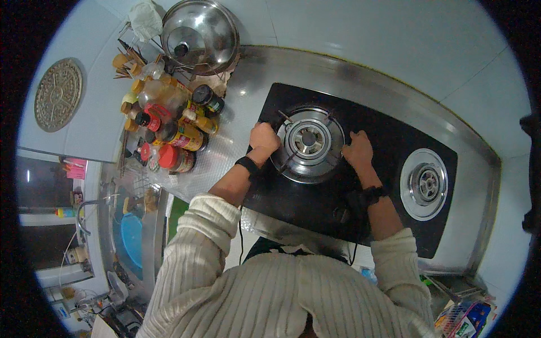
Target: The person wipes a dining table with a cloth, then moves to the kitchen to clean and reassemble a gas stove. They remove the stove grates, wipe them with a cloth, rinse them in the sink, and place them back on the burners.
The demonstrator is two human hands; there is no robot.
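Observation:
A black gas hob (312, 207) lies on the metal counter before me. Its left burner (308, 137) has a round steel drip pan (312, 175) with thin pot-support prongs standing up around it. My left hand (265, 137), fingers curled, is at the pan's left rim, close to the hob's left edge. On the opposite side, my right hand (358, 151) has bent fingers against or just beside the right rim. Whether either hand grips the rim is hidden by the fingers. No prongs show on the right burner (429, 183).
Sauce bottles and jars (169, 126) crowd the counter on the left. Behind them a steel lidded pan (200, 38) rests on a rack. A sink with a blue basin (132, 238) is at lower left. Tiled wall (359, 34) bounds the back; packages (467, 317) lie lower right.

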